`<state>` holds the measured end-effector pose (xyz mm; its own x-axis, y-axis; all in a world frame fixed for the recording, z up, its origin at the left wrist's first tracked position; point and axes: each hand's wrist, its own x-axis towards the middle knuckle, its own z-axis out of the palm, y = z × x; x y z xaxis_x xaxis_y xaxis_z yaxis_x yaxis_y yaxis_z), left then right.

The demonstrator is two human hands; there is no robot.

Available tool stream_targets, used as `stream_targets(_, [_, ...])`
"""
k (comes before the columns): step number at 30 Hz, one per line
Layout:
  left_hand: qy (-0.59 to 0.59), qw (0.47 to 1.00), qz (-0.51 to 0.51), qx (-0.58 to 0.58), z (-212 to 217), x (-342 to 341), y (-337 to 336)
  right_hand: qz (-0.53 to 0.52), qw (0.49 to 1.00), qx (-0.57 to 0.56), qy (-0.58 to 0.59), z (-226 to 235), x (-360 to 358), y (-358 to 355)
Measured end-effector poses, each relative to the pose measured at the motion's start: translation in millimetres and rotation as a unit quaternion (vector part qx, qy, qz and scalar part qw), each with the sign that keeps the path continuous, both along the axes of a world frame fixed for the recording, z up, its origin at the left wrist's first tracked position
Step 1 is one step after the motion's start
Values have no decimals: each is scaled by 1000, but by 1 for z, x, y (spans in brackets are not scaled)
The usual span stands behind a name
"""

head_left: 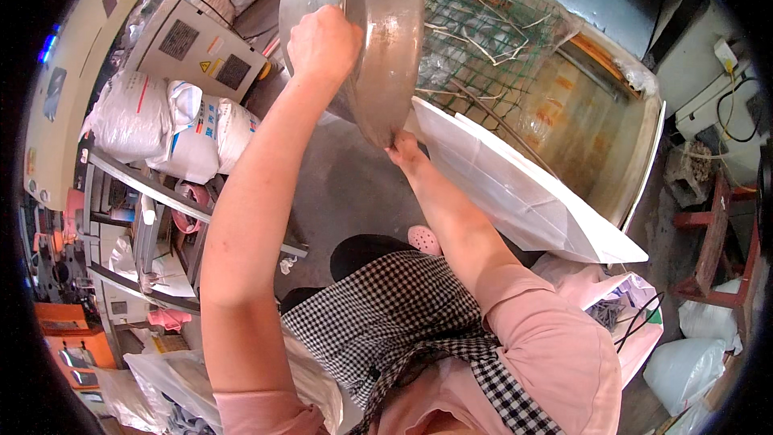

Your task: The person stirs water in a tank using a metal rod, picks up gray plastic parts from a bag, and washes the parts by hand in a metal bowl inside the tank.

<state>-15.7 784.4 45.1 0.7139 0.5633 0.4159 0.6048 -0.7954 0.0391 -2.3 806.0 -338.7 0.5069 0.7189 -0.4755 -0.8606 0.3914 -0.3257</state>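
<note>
A large round metal basin (392,40) is held up on edge in front of me, tilted so that its dull inner side faces right. My left hand (324,44) is closed over its rim on the near left side. Lower down, my right hand (405,147) pinches the bottom of the same rim. Right of the basin stands a water-filled tank (600,125), with green wire mesh (495,40) over its far left part. A white sheet (523,185) slants along the tank's near side, beside my right forearm. What the basin holds, if anything, I cannot see.
White sacks (133,117) are piled at the left by a grey machine cabinet (189,48). A metal rack (145,185) stands below them. A red metal frame (713,234) and a pale bag (684,374) are at the right. A pink bag (636,306) sits near my right side.
</note>
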Motion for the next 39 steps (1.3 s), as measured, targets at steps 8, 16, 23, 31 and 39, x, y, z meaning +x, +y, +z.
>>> stream_targets(8, [31, 999, 30, -19, -2, -17, 10, -20, 996, 59, 62, -27, -12, 10])
stream_targets(16, [38, 999, 30, -9, -7, -14, -4, 7, 1000, -14, 19, 0, -16, -2])
stream_targets(23, [6, 1000, -14, -15, -5, -8, -13, -21, 1000, 6, 2, -28, -3, -2])
stream_targets(31, [21, 1000, -12, -15, -7, -10, -12, 16, 997, 48, -55, -35, 0, -3])
stream_targets(39, [12, 1000, 15, -18, -7, -23, 1, -5, 1000, -10, 18, 5, -15, -9])
